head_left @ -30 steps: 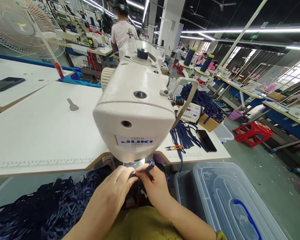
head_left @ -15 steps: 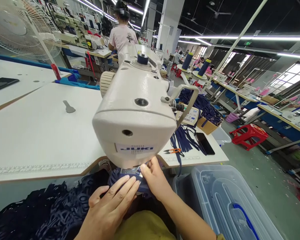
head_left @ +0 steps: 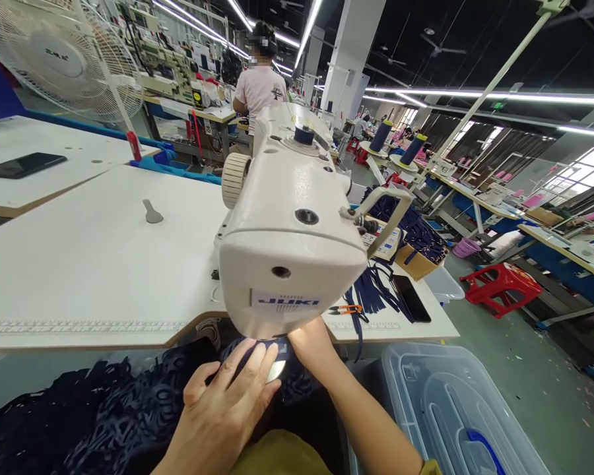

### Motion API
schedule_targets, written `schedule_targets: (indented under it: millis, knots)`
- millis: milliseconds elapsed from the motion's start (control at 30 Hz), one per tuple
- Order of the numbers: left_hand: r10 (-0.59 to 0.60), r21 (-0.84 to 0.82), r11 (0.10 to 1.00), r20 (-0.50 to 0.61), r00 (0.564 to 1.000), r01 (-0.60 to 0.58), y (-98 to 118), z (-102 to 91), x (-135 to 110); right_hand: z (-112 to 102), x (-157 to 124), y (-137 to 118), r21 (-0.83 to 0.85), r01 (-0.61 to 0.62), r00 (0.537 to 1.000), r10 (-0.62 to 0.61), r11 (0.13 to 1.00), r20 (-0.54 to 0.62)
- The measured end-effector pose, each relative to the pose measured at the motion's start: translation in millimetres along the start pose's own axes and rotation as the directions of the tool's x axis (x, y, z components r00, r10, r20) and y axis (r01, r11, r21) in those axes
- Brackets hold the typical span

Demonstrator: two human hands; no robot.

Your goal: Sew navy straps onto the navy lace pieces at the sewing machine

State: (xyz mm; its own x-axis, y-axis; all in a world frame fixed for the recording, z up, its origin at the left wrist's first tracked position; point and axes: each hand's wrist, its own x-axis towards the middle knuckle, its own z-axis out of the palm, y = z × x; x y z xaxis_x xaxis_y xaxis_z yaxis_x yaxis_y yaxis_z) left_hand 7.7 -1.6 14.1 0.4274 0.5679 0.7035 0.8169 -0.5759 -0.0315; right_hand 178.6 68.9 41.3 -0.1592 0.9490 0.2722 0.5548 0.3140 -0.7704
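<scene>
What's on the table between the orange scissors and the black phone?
In the head view, dark blue fabric strips lie between the scissors and phone.

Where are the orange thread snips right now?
In the head view, the orange thread snips lie on the white table right of the sewing machine, beside the navy straps and black phone, just beyond the right hand.

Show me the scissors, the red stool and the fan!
scissors point(head_left: 345, 309): head view, on the orange handles.
red stool point(head_left: 502, 274): head view, on its seat.
fan point(head_left: 59, 56): head view, on its centre hub.
</scene>
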Motion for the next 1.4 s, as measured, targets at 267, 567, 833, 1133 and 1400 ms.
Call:
schedule_targets:
  millis: [267,567,833,1133,1400]
  knots:
    - [-0.167,-0.124,0.979,-0.024,0.986,0.163,14.0,-1.2,11.8,6.2,10.7,13.1,-0.015,0.014,0.999,-0.015,1.000,-0.040]
    - [-0.276,-0.175,0.950,-0.090,0.957,0.257,25.0,-5.5,19.3,5.3,9.2,12.3,-0.050,0.032,0.999,-0.032,0.998,-0.002]
    - [-0.120,-0.038,0.992,-0.114,0.986,0.117,16.7,-10.4,23.6,-0.9,4.1,3.3,-0.172,0.065,0.997,-0.058,0.983,0.044]
    - [-0.105,-0.017,0.994,-0.110,0.988,0.103,11.2,-12.0,21.4,5.0,6.3,21.4,-0.238,0.229,0.968,-0.194,0.944,0.159]
    - [-0.177,-0.080,0.982,-0.100,0.979,0.170,16.0,-9.7,19.5,4.4,7.3,18.8,-0.209,0.200,0.974,-0.172,0.957,0.147]
